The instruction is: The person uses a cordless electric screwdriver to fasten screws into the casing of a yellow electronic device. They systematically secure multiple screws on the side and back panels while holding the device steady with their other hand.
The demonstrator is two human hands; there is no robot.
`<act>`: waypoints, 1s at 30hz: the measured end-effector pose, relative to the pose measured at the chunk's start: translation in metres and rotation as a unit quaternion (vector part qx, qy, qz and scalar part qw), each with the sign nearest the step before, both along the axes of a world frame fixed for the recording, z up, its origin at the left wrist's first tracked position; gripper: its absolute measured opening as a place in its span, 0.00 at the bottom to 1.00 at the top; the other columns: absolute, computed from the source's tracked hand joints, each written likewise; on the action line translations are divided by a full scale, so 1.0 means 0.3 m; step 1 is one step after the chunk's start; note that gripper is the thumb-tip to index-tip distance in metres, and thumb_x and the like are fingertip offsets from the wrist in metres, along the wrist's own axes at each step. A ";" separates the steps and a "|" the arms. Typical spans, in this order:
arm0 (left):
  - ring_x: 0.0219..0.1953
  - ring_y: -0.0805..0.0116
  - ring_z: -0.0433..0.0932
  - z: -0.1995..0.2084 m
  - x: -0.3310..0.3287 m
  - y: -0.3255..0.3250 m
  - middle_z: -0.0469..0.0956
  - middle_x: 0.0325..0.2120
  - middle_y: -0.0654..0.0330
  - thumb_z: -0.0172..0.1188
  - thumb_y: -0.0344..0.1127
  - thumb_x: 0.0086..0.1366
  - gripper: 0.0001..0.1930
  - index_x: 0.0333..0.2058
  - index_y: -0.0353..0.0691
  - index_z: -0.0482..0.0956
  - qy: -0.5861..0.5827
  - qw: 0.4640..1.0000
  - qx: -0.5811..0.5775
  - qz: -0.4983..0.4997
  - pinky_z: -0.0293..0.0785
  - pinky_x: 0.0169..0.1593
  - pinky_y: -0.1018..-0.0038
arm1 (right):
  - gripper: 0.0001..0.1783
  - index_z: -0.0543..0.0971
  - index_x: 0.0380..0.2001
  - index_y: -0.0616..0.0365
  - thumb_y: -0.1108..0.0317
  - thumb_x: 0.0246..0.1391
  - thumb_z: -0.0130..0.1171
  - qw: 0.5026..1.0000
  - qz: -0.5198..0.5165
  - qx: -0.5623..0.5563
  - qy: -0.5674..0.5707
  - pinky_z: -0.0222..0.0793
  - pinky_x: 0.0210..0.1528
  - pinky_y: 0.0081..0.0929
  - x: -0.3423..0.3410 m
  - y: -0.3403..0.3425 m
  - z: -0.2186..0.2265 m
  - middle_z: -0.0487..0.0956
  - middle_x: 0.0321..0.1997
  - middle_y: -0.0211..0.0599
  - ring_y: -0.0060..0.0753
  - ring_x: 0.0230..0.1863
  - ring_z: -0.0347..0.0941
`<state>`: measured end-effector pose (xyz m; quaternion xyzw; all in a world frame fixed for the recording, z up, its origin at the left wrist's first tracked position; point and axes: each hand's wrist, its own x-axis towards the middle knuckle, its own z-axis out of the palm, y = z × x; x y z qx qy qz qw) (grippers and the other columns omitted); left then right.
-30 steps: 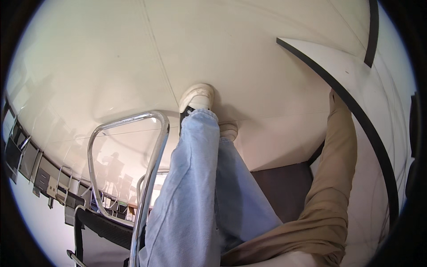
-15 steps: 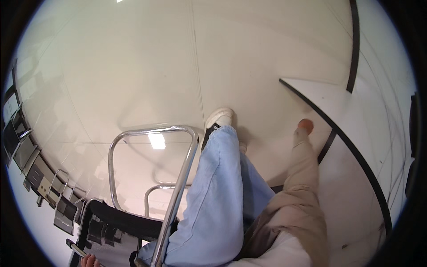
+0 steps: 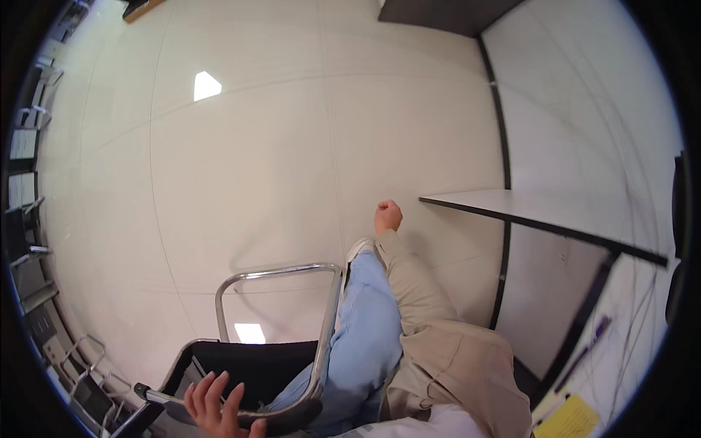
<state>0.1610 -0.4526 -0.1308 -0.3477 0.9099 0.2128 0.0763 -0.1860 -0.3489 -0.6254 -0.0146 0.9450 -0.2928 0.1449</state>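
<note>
My left hand [image 3: 217, 405] is at the lower left, fingers spread, over the near edge of a chair [image 3: 248, 355] with a black seat and a shiny chrome tube frame. Whether its fingertips press on the chair I cannot tell. My right hand [image 3: 388, 217] reaches forward on a beige sleeve, curled into a fist above the floor, just beyond my shoe [image 3: 363, 247]. Nothing shows in that fist, and it touches nothing I can see. My leg in light blue jeans [image 3: 371, 299] is close against the chair's frame.
A white tabletop [image 3: 467, 198] with black edging juts in from the right, beside a white partition [image 3: 555, 95]. Yellow paper [image 3: 568, 418] lies at the lower right. A dark cabinet [image 3: 445, 13] stands far ahead. Other chairs [image 3: 87, 358] and furniture line the left side, along pale tiled floor [image 3: 241, 160].
The view has turned and moved. My right arm has swung inward from the right to the middle. My left hand, curled at the chair's edge before, now has its fingers spread.
</note>
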 end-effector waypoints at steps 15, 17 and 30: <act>0.49 0.49 0.74 -0.119 0.094 0.070 0.79 0.42 0.51 0.56 0.58 0.63 0.27 0.43 0.35 0.78 0.192 0.975 -0.038 -0.106 0.57 0.62 0.53 | 0.02 0.77 0.32 0.58 0.73 0.56 0.58 0.851 -0.074 -0.518 -0.036 0.74 0.27 0.24 0.552 -0.074 1.172 0.78 0.25 0.29 0.22 0.24 0.75; 0.53 0.51 0.71 -0.127 0.086 0.035 0.79 0.44 0.53 0.60 0.54 0.61 0.25 0.44 0.37 0.78 0.169 0.979 0.025 -0.113 0.52 0.65 0.52 | 0.03 0.76 0.34 0.60 0.76 0.56 0.58 0.856 -0.022 -0.516 0.031 0.75 0.29 0.23 0.677 0.077 1.406 0.77 0.28 0.29 0.23 0.27 0.76; 0.47 0.48 0.76 -0.221 0.031 -0.039 0.80 0.42 0.50 0.63 0.55 0.59 0.28 0.48 0.38 0.77 0.112 0.945 0.038 -0.303 0.64 0.56 0.53 | 0.04 0.77 0.33 0.62 0.81 0.53 0.58 0.804 -0.314 -0.162 0.478 0.73 0.34 0.21 0.996 1.218 1.880 0.78 0.34 0.36 0.24 0.31 0.74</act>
